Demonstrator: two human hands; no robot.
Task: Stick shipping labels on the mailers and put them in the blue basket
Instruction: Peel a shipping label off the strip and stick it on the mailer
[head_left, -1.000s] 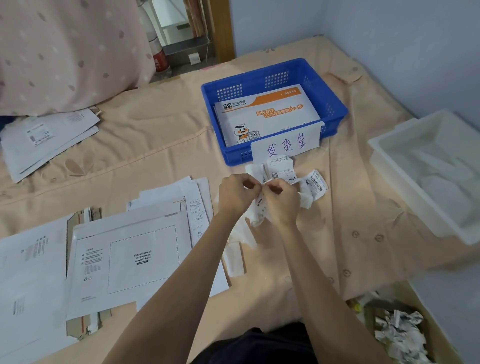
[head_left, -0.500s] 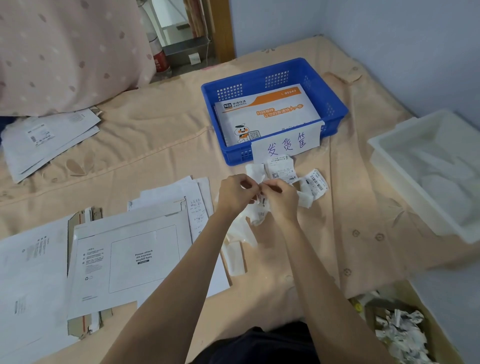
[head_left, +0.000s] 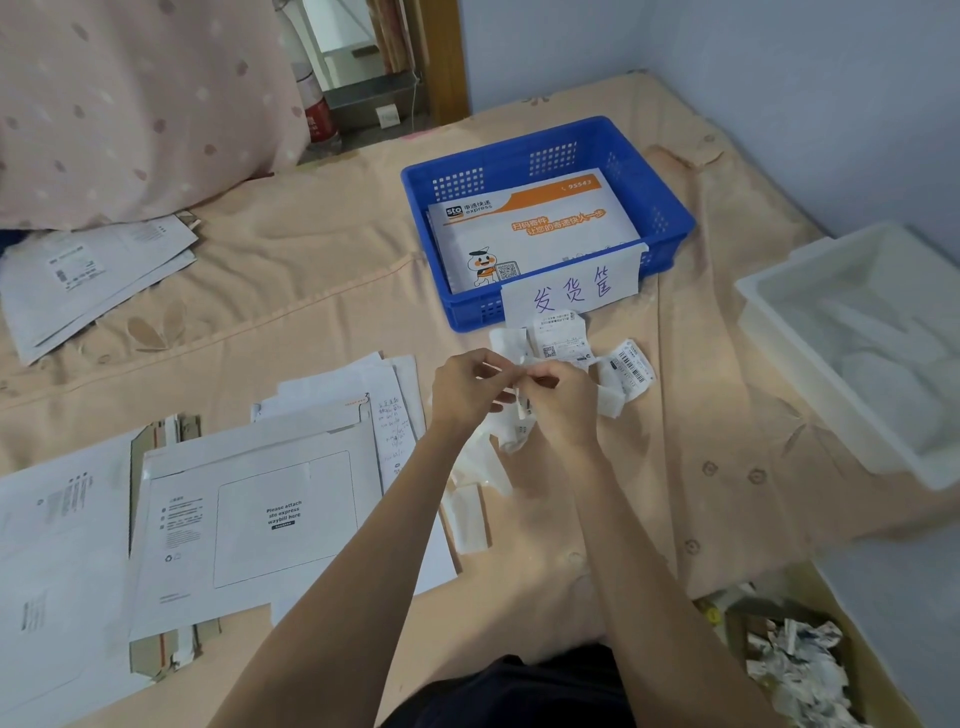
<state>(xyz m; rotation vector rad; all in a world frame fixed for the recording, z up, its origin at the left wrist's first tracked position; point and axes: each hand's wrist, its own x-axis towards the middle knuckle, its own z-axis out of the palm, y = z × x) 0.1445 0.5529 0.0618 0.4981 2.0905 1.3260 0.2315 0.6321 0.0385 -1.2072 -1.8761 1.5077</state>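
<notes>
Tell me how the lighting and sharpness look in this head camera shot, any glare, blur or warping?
Head view: soft, even light, faint shadows, no glare; wide-angle bending curves the white tray and wall edges. The blue basket is fairly sharp; the label strip pinched by the left hand and right hand is slightly smeared.

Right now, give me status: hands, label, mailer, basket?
Both hands pinching a label, peeling it. Mailer waits unlabelled, left of them. Basket holds one mailer already. Loose labels between hands and basket.
</notes>
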